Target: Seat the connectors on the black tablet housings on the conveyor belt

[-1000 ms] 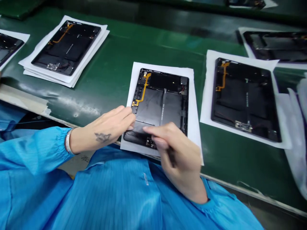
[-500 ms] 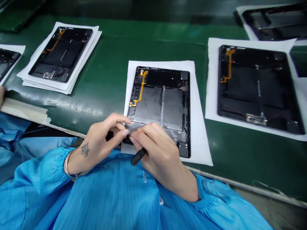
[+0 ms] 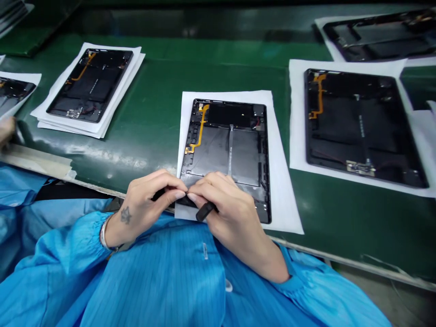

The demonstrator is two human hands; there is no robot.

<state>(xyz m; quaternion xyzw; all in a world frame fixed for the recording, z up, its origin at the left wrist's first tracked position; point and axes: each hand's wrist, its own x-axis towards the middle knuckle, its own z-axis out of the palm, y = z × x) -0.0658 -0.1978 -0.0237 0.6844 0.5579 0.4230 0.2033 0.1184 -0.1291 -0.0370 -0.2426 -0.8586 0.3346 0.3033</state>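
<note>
Scratches could mark the open tablet (image 3: 213, 152), which lies on a white sheet (image 3: 282, 195) at the near edge of the tabletop (image 3: 161, 106), if the black tool (image 3: 205, 211) in our right hand (image 3: 235, 215) slipped so close to that tablet's corner. Its fingers curl around the tool, tips drawn together; on our left hand (image 3: 145, 197) thumb and forefinger bend nearly together there, and whether they pinch anything we cannot tell.

The site is an electronics assembly workshop. Opened tablets (image 3: 213, 145) lie on white sheets (image 3: 282, 200) along a green bench (image 3: 160, 113), with a blue work coat (image 3: 163, 277) at its edge.
</note>
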